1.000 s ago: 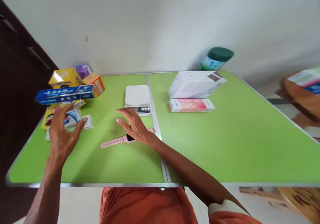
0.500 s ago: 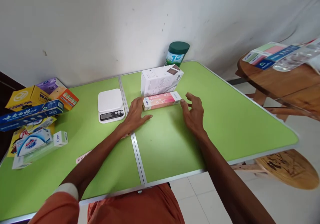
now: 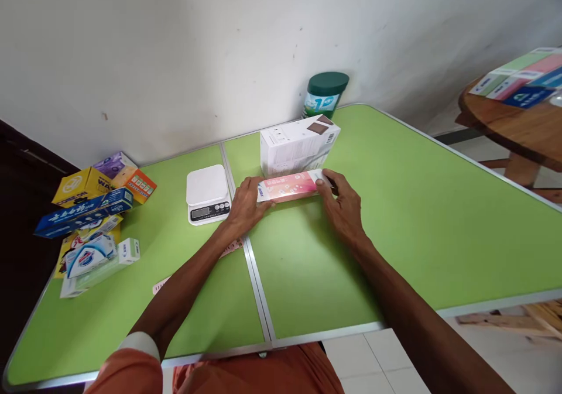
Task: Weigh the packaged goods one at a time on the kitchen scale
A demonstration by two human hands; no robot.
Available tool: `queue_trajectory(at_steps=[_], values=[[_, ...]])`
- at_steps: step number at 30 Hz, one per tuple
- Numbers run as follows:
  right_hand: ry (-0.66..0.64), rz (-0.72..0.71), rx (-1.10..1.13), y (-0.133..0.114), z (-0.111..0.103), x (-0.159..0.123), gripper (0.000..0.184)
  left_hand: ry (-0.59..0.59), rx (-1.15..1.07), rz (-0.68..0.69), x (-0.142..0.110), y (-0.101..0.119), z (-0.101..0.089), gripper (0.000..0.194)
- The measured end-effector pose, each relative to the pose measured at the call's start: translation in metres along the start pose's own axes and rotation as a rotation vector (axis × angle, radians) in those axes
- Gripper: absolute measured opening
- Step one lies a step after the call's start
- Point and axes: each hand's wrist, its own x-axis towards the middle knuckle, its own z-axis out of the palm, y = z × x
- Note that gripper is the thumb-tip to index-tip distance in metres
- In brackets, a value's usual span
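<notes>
Between my two hands is a long pink and white carton (image 3: 292,187), held by its ends. My left hand (image 3: 246,206) closes on the left end, thumb along the near lower edge. On the right end, my right hand (image 3: 342,204) grips with thumb in front and fingers behind. The carton appears slightly raised from the green table (image 3: 316,277), though I cannot tell by how much. Just behind it stands a larger white box (image 3: 294,148). To the left of my left hand is a white digital kitchen scale (image 3: 208,194).
A heap of small boxes, with a blue carton (image 3: 85,212) and a yellow box (image 3: 81,184), lies at the left. A pink slotted strip (image 3: 232,246) is partly under my left forearm. Behind the white box stands a green-lidded tub (image 3: 325,96). A wooden table (image 3: 504,122) with cartons is at right.
My right hand has closed on the carton's right end, and my left hand now grips the left end. The carton has come slightly up and nearer. The view has swung left.
</notes>
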Motion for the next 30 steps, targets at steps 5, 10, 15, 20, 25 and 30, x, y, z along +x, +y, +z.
queue_trajectory(at_steps=[5,10,15,20,25,30], values=[[-0.062,-0.057,0.154,-0.051,0.03,-0.013,0.064,0.124,0.089,0.021,-0.037,-0.01,-0.073,0.058],[-0.278,-0.082,0.331,-0.094,0.102,-0.019,0.067,0.267,0.17,-0.046,-0.073,-0.053,-0.142,0.058],[-0.334,-0.157,0.319,-0.104,0.165,-0.029,0.073,0.346,0.143,-0.178,-0.094,-0.102,-0.161,0.057],[-0.297,-0.17,0.24,-0.087,0.183,-0.035,0.07,0.325,0.026,-0.221,-0.096,-0.129,-0.143,0.062],[-0.301,-0.11,0.289,-0.078,0.184,-0.038,0.08,0.403,-0.115,-0.225,-0.092,-0.146,-0.126,0.084],[-0.325,0.056,0.369,-0.078,0.185,-0.042,0.101,0.533,-0.313,-0.303,-0.101,-0.156,-0.105,0.12]])
